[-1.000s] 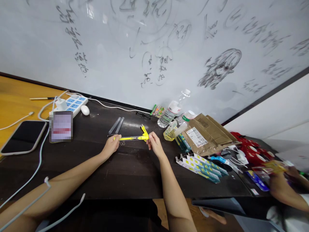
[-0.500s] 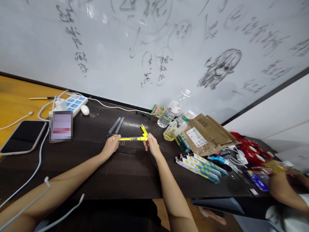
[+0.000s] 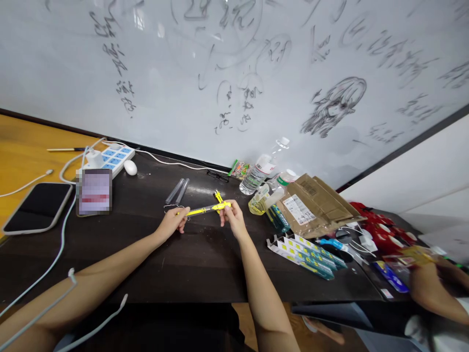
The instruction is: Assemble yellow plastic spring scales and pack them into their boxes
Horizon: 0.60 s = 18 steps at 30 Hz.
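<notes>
My left hand (image 3: 173, 221) pinches one end of a yellow pen (image 3: 205, 210) with a clear barrel. At its other, yellow end, the fingers of my right hand (image 3: 233, 219) are closed round it. The pen is held over the dark table, its right end slightly higher. Just beyond my right hand lie small yellow pieces (image 3: 218, 196), partly hidden; their exact kind is unclear. Two clear narrow plastic sleeves (image 3: 182, 191) rest beyond my left hand. A thin wire-like loop (image 3: 172, 206) shows beside my left fingers.
To the right stand a water bottle (image 3: 256, 173) and a bottle of yellow liquid (image 3: 259, 201), near a cardboard parcel (image 3: 306, 203) and green-and-white cartons (image 3: 304, 256). A phone (image 3: 36, 208), power strip (image 3: 119, 159) and mouse (image 3: 130, 167) lie left. Another person's arm (image 3: 430, 288) reaches in at right.
The pen has tilted, its right end rising a little. My left hand has shifted slightly right, and my right hand's fingers now lie lower along the yellow end.
</notes>
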### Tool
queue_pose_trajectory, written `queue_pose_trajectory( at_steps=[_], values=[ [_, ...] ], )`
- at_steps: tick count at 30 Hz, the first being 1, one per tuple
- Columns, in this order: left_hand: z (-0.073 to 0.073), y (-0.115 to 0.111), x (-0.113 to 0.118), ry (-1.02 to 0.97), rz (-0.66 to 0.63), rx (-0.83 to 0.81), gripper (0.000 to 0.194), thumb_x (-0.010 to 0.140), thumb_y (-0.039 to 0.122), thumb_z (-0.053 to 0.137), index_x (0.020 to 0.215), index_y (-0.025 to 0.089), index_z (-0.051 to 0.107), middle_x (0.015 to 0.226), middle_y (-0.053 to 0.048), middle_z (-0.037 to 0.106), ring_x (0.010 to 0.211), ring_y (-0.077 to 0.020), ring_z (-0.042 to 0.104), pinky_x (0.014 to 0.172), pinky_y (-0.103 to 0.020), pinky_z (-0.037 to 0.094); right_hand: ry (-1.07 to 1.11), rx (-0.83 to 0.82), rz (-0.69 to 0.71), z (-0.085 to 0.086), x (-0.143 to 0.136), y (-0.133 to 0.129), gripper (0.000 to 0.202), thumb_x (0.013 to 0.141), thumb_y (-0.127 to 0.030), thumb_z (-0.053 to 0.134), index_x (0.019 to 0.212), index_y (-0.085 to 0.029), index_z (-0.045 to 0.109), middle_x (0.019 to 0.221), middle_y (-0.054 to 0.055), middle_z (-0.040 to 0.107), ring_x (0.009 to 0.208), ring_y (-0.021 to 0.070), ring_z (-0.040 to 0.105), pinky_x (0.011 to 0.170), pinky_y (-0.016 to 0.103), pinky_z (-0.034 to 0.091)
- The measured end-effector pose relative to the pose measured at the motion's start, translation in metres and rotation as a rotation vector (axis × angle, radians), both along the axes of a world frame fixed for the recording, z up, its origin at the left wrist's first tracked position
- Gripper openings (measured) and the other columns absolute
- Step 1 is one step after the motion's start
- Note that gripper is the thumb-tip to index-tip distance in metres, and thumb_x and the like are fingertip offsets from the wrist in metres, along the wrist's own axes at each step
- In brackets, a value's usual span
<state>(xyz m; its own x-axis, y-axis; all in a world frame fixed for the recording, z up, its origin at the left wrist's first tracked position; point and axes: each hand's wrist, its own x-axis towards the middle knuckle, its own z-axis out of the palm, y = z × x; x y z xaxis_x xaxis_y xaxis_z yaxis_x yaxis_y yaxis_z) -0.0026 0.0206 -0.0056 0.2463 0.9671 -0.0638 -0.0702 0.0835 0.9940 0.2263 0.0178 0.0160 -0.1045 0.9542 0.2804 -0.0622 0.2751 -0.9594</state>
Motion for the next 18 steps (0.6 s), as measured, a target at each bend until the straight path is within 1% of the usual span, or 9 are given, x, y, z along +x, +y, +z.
queue_pose_trajectory(
  at_steps=[2, 3, 6, 8, 9, 12, 14, 16, 18],
  values=[
    [-0.001, 0.002, -0.001, 0.056, -0.098, -0.013, 0.044, 0.079, 0.055, 0.052, 0.060, 0.016, 0.045, 0.042, 0.005, 0.043, 0.039, -0.0079, 0.049, 0.043, -0.019, 0.043, 0.026, -0.012, -0.006, 0.000, 0.002, 0.001, 0.026, 0.085, -0.043, 0.055, 0.097, -0.020, 0.052, 0.065, -0.004, 0.055, 0.046, 0.0071, 0.049, 0.038, 0.019, 0.045],
    [-0.001, 0.002, -0.001, 0.064, -0.145, -0.025, 0.044, 0.079, 0.055, 0.053, 0.061, 0.016, 0.046, 0.043, 0.005, 0.045, 0.040, -0.0084, 0.051, 0.045, -0.019, 0.044, 0.032, -0.017, -0.005, 0.001, 0.003, 0.001, 0.027, 0.084, -0.044, 0.056, 0.097, -0.020, 0.052, 0.065, -0.004, 0.055, 0.047, 0.0073, 0.049, 0.039, 0.019, 0.046],
    [-0.002, 0.001, 0.000, 0.027, -0.246, -0.040, 0.042, 0.079, 0.057, 0.052, 0.066, 0.018, 0.041, 0.043, 0.010, 0.036, 0.036, -0.0077, 0.045, 0.045, -0.022, 0.047, 0.039, -0.024, 0.003, 0.002, 0.004, 0.001, 0.029, 0.084, -0.044, 0.056, 0.100, -0.020, 0.053, 0.066, -0.003, 0.056, 0.049, 0.0080, 0.051, 0.041, 0.019, 0.048],
    [-0.002, -0.002, 0.002, 0.002, -0.283, -0.020, 0.039, 0.081, 0.056, 0.049, 0.070, 0.020, 0.039, 0.044, 0.012, 0.030, 0.033, -0.0070, 0.040, 0.043, -0.023, 0.047, 0.035, -0.030, 0.009, 0.003, 0.004, 0.001, 0.030, 0.083, -0.045, 0.056, 0.101, -0.020, 0.053, 0.066, -0.003, 0.057, 0.050, 0.0081, 0.051, 0.041, 0.019, 0.048],
    [-0.001, -0.004, 0.002, 0.003, -0.290, 0.007, 0.037, 0.082, 0.055, 0.048, 0.074, 0.021, 0.039, 0.045, 0.013, 0.029, 0.033, -0.0071, 0.040, 0.043, -0.023, 0.046, 0.032, -0.034, 0.012, 0.003, 0.004, 0.000, 0.031, 0.083, -0.046, 0.056, 0.101, -0.020, 0.053, 0.066, -0.003, 0.057, 0.050, 0.0081, 0.051, 0.042, 0.019, 0.048],
    [0.002, -0.012, 0.001, 0.098, -0.300, 0.184, 0.029, 0.084, 0.049, 0.048, 0.091, 0.021, 0.043, 0.050, 0.011, 0.039, 0.039, -0.0087, 0.046, 0.048, -0.022, 0.044, 0.027, -0.052, 0.020, 0.002, 0.004, 0.000, 0.031, 0.083, -0.046, 0.057, 0.100, -0.020, 0.053, 0.065, -0.003, 0.057, 0.050, 0.0080, 0.052, 0.042, 0.019, 0.049],
    [0.005, -0.017, -0.001, 0.278, -0.326, 0.353, 0.029, 0.084, 0.045, 0.050, 0.100, 0.022, 0.046, 0.058, 0.007, 0.049, 0.049, -0.0108, 0.052, 0.054, -0.023, 0.043, 0.024, -0.065, 0.037, 0.002, 0.004, 0.000, 0.030, 0.083, -0.045, 0.057, 0.099, -0.020, 0.053, 0.065, -0.003, 0.056, 0.050, 0.0080, 0.052, 0.042, 0.020, 0.050],
    [0.007, -0.020, -0.002, 0.482, -0.350, 0.500, 0.028, 0.085, 0.044, 0.050, 0.103, 0.022, 0.050, 0.069, 0.003, 0.056, 0.059, -0.0136, 0.055, 0.060, -0.024, 0.041, 0.013, -0.077, 0.063, 0.002, 0.004, -0.001, 0.030, 0.083, -0.045, 0.058, 0.098, -0.020, 0.054, 0.066, -0.003, 0.056, 0.051, 0.0082, 0.053, 0.043, 0.021, 0.051],
    [0.006, -0.022, -0.001, 0.616, -0.345, 0.616, 0.026, 0.086, 0.043, 0.048, 0.100, 0.022, 0.053, 0.078, -0.001, 0.059, 0.069, -0.0170, 0.056, 0.066, -0.027, 0.040, -0.003, -0.090, 0.090, 0.003, 0.003, -0.002, 0.031, 0.082, -0.046, 0.058, 0.098, -0.020, 0.053, 0.068, -0.003, 0.056, 0.053, 0.0092, 0.055, 0.043, 0.021, 0.053]
  ],
)
